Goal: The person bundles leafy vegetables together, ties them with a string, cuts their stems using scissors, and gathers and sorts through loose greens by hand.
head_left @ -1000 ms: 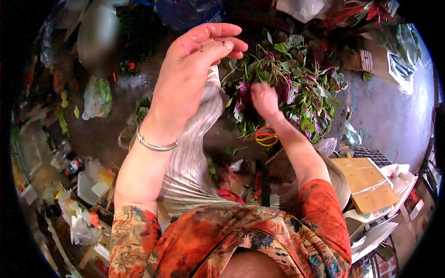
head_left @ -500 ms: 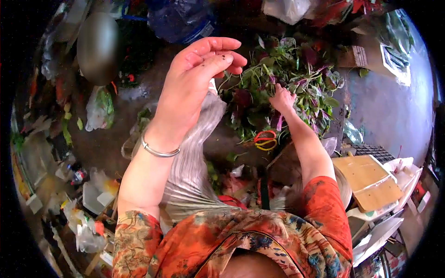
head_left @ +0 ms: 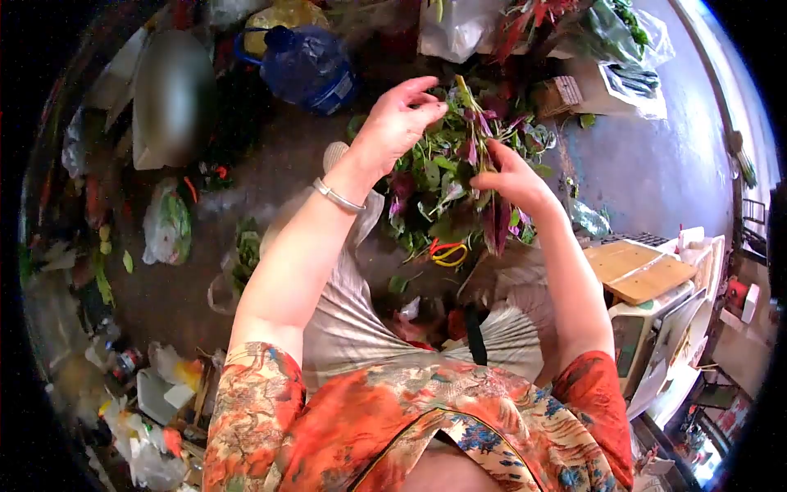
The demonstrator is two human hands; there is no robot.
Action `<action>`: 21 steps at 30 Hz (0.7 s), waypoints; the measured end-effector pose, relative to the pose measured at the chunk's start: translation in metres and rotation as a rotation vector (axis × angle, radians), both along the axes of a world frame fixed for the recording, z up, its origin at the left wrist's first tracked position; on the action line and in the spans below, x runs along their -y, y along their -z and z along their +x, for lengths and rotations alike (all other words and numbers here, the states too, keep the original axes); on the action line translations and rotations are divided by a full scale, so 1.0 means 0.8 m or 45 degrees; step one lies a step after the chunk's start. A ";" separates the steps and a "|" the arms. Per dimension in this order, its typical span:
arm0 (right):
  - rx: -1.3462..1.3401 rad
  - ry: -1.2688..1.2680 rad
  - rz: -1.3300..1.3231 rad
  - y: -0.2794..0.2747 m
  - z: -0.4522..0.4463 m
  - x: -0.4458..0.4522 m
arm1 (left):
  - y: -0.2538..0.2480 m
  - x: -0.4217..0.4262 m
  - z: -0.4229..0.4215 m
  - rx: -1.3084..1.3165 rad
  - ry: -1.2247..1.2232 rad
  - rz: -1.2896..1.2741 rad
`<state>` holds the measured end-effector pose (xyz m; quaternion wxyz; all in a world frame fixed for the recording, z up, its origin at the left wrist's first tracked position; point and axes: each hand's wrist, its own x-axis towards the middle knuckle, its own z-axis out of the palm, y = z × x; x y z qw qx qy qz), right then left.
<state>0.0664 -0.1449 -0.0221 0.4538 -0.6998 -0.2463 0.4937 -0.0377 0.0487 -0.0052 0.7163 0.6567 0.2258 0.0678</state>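
My right hand [head_left: 518, 179] is closed round a stalk of purple-green leafy greens [head_left: 470, 111], held upright with its pale cut end at the top and purple leaves hanging below. To its left, my left hand [head_left: 400, 123] has a metal bangle at the wrist; its fingers are bent, with a gap between thumb and fingertips, and nothing shows in it. Beneath both hands a loose pile of the same greens [head_left: 426, 176] spreads over the floor. Scissors [head_left: 448, 252] with red and yellow handles lie at the pile's near edge, blades hidden.
A big blue plastic bottle [head_left: 307, 70] stands beyond my left hand. At left lies a bagged green vegetable [head_left: 170, 225]. On the right, a brown board [head_left: 639, 271] rests on white boxes. A white plastic bag [head_left: 449, 33] is at the far side.
My right hand has come up out of the pile with a stalk in its grasp. My left hand has moved right, closer to it. The view has shifted slightly.
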 end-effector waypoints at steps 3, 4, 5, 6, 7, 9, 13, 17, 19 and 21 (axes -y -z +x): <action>-0.060 -0.069 0.137 -0.002 -0.018 0.022 | 0.003 0.015 0.009 0.148 0.277 -0.312; 0.016 -0.266 0.050 -0.016 -0.015 0.023 | 0.006 0.022 0.012 0.192 0.284 -0.314; 0.064 -0.349 0.069 -0.014 -0.011 0.026 | 0.009 0.024 0.013 0.176 0.297 -0.311; 0.181 -0.308 0.055 -0.006 -0.003 0.032 | 0.011 0.027 0.014 0.194 0.294 -0.276; 0.300 -0.270 0.038 -0.001 0.004 0.035 | 0.011 0.029 0.015 0.216 0.289 -0.241; 0.525 -0.151 0.020 -0.016 0.029 0.051 | 0.009 0.031 0.021 0.209 0.197 -0.098; 0.096 0.123 0.511 -0.019 0.040 0.036 | 0.007 0.043 0.030 0.130 0.257 0.027; 0.187 0.092 0.447 -0.007 0.036 0.016 | 0.017 0.057 0.039 0.191 0.292 0.087; 0.201 0.198 0.502 -0.006 0.032 0.014 | 0.007 0.059 0.039 0.121 0.243 -0.028; 0.242 0.192 0.412 -0.009 0.033 0.015 | 0.010 0.062 0.040 0.136 0.219 0.000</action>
